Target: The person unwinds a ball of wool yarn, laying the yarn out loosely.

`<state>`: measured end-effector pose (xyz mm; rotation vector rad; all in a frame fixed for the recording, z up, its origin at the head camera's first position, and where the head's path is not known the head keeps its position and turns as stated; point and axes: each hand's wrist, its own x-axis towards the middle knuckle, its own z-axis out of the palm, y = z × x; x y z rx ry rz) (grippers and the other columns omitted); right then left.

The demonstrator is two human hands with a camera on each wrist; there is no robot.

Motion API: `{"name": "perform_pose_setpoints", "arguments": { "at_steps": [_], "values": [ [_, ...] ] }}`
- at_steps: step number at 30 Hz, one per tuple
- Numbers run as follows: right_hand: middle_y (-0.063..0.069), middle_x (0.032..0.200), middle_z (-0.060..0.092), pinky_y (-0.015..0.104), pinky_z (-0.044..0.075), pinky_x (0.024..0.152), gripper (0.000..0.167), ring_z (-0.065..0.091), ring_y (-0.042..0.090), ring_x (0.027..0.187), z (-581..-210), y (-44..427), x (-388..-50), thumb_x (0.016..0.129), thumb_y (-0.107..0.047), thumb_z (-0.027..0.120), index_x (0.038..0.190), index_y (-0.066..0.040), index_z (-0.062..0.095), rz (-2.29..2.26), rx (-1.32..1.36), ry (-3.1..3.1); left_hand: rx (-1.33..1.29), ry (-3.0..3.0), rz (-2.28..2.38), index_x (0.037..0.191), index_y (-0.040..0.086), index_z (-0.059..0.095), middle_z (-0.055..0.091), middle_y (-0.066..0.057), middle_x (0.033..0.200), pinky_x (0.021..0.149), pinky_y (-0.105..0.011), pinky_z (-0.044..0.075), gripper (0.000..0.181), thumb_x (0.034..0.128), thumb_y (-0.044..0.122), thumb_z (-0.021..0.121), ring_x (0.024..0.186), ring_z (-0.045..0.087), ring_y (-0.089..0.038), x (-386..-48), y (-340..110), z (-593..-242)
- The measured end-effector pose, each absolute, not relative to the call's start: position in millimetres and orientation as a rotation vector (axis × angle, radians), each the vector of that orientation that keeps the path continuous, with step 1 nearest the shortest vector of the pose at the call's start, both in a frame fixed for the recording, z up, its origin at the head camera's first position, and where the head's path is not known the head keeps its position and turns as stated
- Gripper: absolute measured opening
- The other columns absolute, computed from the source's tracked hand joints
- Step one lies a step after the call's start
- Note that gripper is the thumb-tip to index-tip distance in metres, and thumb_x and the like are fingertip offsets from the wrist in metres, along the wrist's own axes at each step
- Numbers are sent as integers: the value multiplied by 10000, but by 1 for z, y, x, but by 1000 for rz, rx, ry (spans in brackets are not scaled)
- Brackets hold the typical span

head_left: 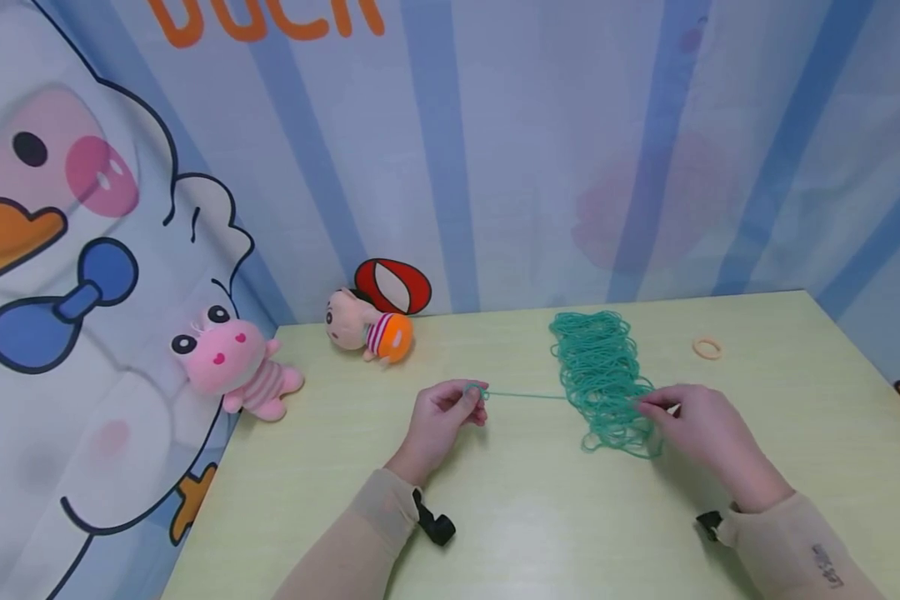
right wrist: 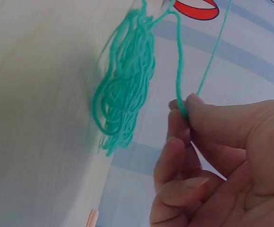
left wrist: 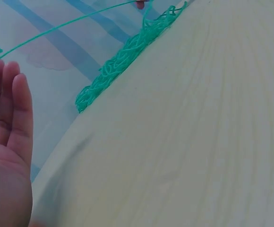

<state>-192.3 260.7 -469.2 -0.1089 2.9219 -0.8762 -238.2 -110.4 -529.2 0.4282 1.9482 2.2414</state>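
A loose heap of green yarn point(head_left: 598, 367) lies on the table, looped back and forth in a long pile. Left of it, my left hand point(head_left: 442, 421) pinches the yarn between thumb and forefinger, with a small loop at the fingertips. My right hand point(head_left: 708, 425) is at the heap's near right side, and its thumb and forefinger pinch a strand point(right wrist: 179, 61) that rises from the pile. Between the two hands a single thread point(left wrist: 56, 27) runs straight and taut above the table. In the left wrist view only part of the left hand point(left wrist: 7, 142) shows.
A peach-coloured ring point(head_left: 707, 348) lies to the right of the heap. At the back left are a pink plush toy point(head_left: 243, 367) and a smaller doll in orange point(head_left: 375, 329). A printed cloth backdrop point(head_left: 525, 167) stands behind the pale table point(head_left: 540, 517).
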Motion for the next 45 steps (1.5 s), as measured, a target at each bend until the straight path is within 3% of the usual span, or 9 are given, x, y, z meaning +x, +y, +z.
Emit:
{"name": "perform_pose_setpoints", "arguments": {
  "at_steps": [2, 5, 9, 15, 18, 24, 30, 39, 45],
  "values": [
    [173, 1203, 802, 425, 577, 731, 317, 726, 285, 957, -468, 261, -193, 1079, -282, 692, 1271, -53, 796, -826, -127, 2901, 432, 1944, 2251, 1304, -233, 614, 727, 49, 924, 832, -265, 673, 382, 1093, 82, 662, 815, 720, -91, -238, -110, -529],
    [205, 1251, 780, 427, 571, 736, 349, 720, 268, 886, -467, 251, -192, 1066, -256, 702, 1312, -18, 764, -802, -206, 2885, 437, 1936, 2250, 1297, -253, 596, 742, 54, 932, 843, -266, 673, 383, 1085, 59, 666, 822, 727, -92, -238, -109, -529],
    [186, 1324, 757, 326, 519, 678, 402, 633, 133, 778, -467, 215, -191, 1051, -245, 737, 1385, -22, 723, -946, -389, 2913, 458, 1920, 2239, 1288, -270, 585, 765, 62, 940, 854, -272, 676, 393, 1074, 45, 679, 832, 745, -86, -239, -109, -530],
    [129, 1532, 675, 270, 545, 662, 550, 666, 88, 876, -469, 150, -197, 1113, -309, 661, 1606, -95, 544, -1191, -614, 2698, 556, 1900, 2217, 1280, -272, 587, 788, 80, 976, 874, -275, 675, 464, 1066, 119, 712, 871, 766, -71, -238, -109, -530],
    [107, 1402, 756, 268, 548, 685, 488, 675, 92, 854, -475, 130, -204, 1128, -301, 632, 1565, -86, 591, -1213, -630, 2612, 599, 1896, 2210, 1273, -265, 595, 793, 89, 983, 879, -272, 674, 529, 1057, 197, 735, 886, 768, -61, -238, -109, -531],
    [-19, 987, 834, 255, 517, 669, 224, 677, 98, 796, -481, 129, -205, 1111, -232, 662, 1208, -106, 820, -1264, -559, 2679, 582, 1901, 2236, 1275, -260, 589, 783, 73, 956, 859, -278, 677, 500, 1064, 172, 725, 867, 762, -68, -238, -107, -533],
    [32, 1014, 835, 274, 515, 593, 197, 640, 102, 704, -467, 152, -199, 1104, -198, 668, 1211, -127, 818, -1262, -501, 2799, 507, 1906, 2280, 1246, -232, 594, 759, 34, 942, 837, -293, 682, 296, 1080, 7, 650, 842, 749, -111, -238, -111, -531],
    [34, 1032, 829, 277, 496, 568, 225, 635, 123, 772, -458, 186, -192, 1084, -188, 695, 1259, -100, 806, -1180, -428, 2920, 454, 1918, 2247, 1296, -246, 598, 781, 33, 961, 861, -283, 680, 348, 1071, 10, 667, 843, 762, -102, -238, -112, -530],
    [35, 976, 806, 283, 454, 568, 233, 572, 122, 704, -456, 214, -187, 1085, -222, 706, 1257, -104, 809, -1106, -368, 2985, 485, 1870, 2251, 1297, -270, 559, 785, 35, 972, 878, -290, 679, 384, 1074, 23, 669, 860, 761, -102, -237, -111, -528]
  ]
}}
